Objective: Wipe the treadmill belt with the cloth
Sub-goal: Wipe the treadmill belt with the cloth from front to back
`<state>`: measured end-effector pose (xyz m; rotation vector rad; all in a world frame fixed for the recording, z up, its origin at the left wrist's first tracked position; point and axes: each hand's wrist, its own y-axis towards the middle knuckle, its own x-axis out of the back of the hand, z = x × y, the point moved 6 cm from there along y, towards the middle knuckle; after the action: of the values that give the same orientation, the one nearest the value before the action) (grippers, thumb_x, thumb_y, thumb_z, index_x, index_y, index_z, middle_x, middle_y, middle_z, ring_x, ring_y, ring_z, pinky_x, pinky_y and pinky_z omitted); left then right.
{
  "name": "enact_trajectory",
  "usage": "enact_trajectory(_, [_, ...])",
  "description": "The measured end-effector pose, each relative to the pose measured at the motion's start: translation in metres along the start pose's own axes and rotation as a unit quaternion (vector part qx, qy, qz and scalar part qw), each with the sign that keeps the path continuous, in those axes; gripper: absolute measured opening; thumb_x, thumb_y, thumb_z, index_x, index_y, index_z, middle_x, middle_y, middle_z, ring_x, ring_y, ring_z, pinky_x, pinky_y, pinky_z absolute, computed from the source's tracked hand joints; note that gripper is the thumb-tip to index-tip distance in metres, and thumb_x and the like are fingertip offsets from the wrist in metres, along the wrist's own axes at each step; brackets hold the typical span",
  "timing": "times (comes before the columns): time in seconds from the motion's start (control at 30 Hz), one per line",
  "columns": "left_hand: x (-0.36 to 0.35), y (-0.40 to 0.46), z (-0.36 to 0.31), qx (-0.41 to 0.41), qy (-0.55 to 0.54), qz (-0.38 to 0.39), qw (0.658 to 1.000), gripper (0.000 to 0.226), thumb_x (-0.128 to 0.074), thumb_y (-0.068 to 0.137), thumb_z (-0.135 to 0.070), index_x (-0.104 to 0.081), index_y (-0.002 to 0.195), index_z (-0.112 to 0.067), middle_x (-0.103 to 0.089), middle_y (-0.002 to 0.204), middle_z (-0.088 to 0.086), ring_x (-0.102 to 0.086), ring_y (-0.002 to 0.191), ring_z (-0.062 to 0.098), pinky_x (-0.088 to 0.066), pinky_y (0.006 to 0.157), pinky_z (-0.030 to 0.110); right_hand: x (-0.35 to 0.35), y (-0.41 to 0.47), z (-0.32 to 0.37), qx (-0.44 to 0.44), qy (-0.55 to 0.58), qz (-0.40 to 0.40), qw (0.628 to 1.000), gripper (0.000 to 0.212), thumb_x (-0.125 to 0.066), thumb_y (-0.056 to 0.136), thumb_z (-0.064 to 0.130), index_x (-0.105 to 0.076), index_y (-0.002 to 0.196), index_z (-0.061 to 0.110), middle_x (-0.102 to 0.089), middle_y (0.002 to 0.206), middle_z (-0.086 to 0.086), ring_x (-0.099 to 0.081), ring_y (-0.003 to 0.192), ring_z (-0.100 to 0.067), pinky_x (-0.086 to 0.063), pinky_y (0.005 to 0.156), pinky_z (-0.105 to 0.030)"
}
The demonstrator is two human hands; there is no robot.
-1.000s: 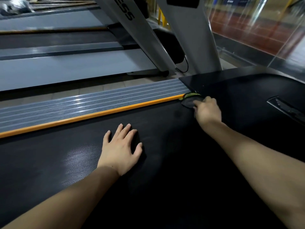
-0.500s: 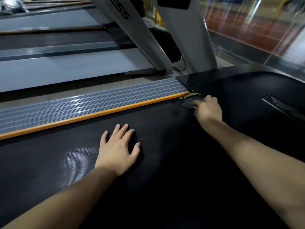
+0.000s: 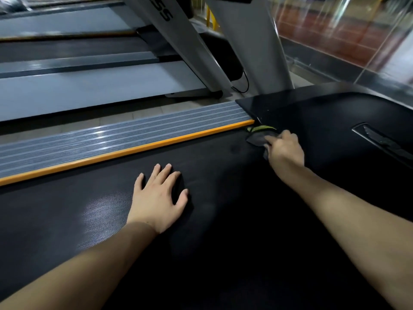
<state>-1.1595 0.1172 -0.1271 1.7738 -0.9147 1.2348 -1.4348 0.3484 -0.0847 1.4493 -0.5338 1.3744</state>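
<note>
On belt (image 3: 212, 231): left hand (image 3: 157, 198) flat, right hand (image 3: 285, 151) gripping cloth (image 3: 259, 137).

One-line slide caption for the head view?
Right hand presses dark grey-and-green cloth into black treadmill belt's front corner; left hand rests flat on belt.

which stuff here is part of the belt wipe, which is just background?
In the job:
- cloth, dark with a green edge, at the belt's far corner
- right hand gripping it
- treadmill belt
- left hand flat on the belt

Background:
- ribbed side rail with orange strip
- neighbouring treadmill
- grey upright
- black cable
</note>
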Motion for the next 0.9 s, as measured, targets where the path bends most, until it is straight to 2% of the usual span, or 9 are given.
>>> enact_trajectory(0.13, [0.0, 0.0, 0.0, 0.0, -0.002, 0.004, 1.0, 0.072, -0.021, 0.088, -0.068, -0.047, 0.146, -0.032, -0.031, 0.164, -0.007, -0.014, 0.155, 0.016, -0.01, 0.124, 0.053, 0.002, -0.038, 0.074, 0.051, 0.016, -0.092, 0.994, 0.017, -0.074, 0.082, 0.031, -0.073, 0.096, 0.021, -0.056, 0.084, -0.015, -0.054, 0.078, -0.035, -0.048, 0.068, -0.038])
enact_trajectory(0.3, [-0.001, -0.001, 0.001, 0.001, 0.002, 0.006, 1.0, 0.073, -0.021, 0.088, -0.068, -0.047, 0.146, -0.033, -0.031, 0.164, -0.008, -0.014, 0.155, 0.014, -0.01, 0.124, 0.051, -0.004, -0.091, 0.156, 0.235, 0.135, -0.004, 0.963, 0.017, -0.06, 0.086, 0.032, -0.07, 0.098, 0.025, -0.05, 0.092, -0.007, -0.05, 0.084, -0.028, -0.046, 0.066, -0.036])
enact_trajectory(0.37, [0.0, -0.002, 0.002, 0.0, -0.001, 0.005, 1.0, 0.072, -0.02, 0.088, -0.068, -0.046, 0.147, -0.034, -0.03, 0.164, -0.008, -0.013, 0.156, 0.014, -0.009, 0.125, 0.05, 0.002, -0.07, 0.117, 0.22, 0.084, -0.019, 0.972, 0.022, -0.058, 0.085, 0.032, -0.07, 0.103, 0.029, -0.051, 0.093, -0.007, -0.052, 0.085, -0.029, -0.05, 0.064, -0.034])
enact_trajectory(0.5, [0.002, -0.001, -0.001, -0.004, -0.006, -0.002, 1.0, 0.071, -0.022, 0.089, -0.067, -0.048, 0.145, -0.032, -0.033, 0.163, -0.006, -0.015, 0.155, 0.017, -0.01, 0.124, 0.052, 0.01, -0.017, 0.006, 0.034, -0.007, 0.009, 0.999, 0.022, -0.058, 0.092, 0.033, -0.069, 0.112, 0.033, -0.047, 0.106, -0.01, -0.046, 0.102, -0.033, -0.048, 0.078, -0.038])
enact_trajectory(0.57, [0.001, 0.0, -0.002, -0.007, -0.003, -0.005, 1.0, 0.07, -0.024, 0.09, -0.066, -0.05, 0.144, -0.031, -0.035, 0.162, -0.006, -0.018, 0.155, 0.019, -0.011, 0.124, 0.054, 0.01, -0.022, 0.01, -0.01, -0.034, -0.037, 0.999, 0.018, -0.064, 0.09, 0.031, -0.071, 0.107, 0.028, -0.05, 0.101, -0.012, -0.048, 0.097, -0.035, -0.046, 0.074, -0.038])
enact_trajectory(0.67, [0.002, -0.002, -0.001, -0.012, -0.006, -0.018, 1.0, 0.066, -0.028, 0.09, -0.064, -0.056, 0.14, -0.03, -0.042, 0.158, -0.007, -0.025, 0.153, 0.021, -0.015, 0.122, 0.056, -0.002, -0.056, 0.092, 0.067, 0.032, -0.076, 0.994, 0.02, -0.075, 0.08, 0.03, -0.074, 0.098, 0.024, -0.057, 0.081, -0.011, -0.052, 0.077, -0.032, -0.044, 0.065, -0.036])
enact_trajectory(0.77, [0.003, -0.003, -0.001, -0.015, 0.0, -0.027, 1.0, 0.062, -0.031, 0.09, -0.064, -0.059, 0.136, -0.032, -0.048, 0.153, -0.008, -0.029, 0.151, 0.019, -0.019, 0.121, 0.054, -0.001, -0.095, 0.156, 0.185, 0.114, -0.013, 0.976, 0.017, -0.064, 0.087, 0.031, -0.071, 0.102, 0.028, -0.052, 0.09, -0.008, -0.05, 0.082, -0.028, -0.044, 0.064, -0.035])
enact_trajectory(0.83, [0.004, -0.003, -0.001, -0.018, -0.003, -0.029, 0.999, 0.062, -0.031, 0.09, -0.064, -0.06, 0.135, -0.033, -0.05, 0.152, -0.008, -0.03, 0.151, 0.018, -0.02, 0.121, 0.053, 0.004, -0.09, 0.141, 0.228, 0.1, -0.01, 0.968, 0.02, -0.06, 0.086, 0.032, -0.069, 0.103, 0.028, -0.051, 0.092, -0.007, -0.051, 0.084, -0.029, -0.047, 0.063, -0.035])
enact_trajectory(0.9, [0.003, -0.003, -0.001, -0.018, -0.006, -0.025, 1.0, 0.062, -0.03, 0.09, -0.064, -0.06, 0.135, -0.033, -0.048, 0.153, -0.008, -0.029, 0.151, 0.017, -0.019, 0.122, 0.053, 0.003, -0.064, 0.089, 0.18, 0.045, -0.033, 0.982, 0.021, -0.058, 0.086, 0.033, -0.07, 0.103, 0.03, -0.051, 0.093, -0.006, -0.052, 0.085, -0.03, -0.05, 0.065, -0.038])
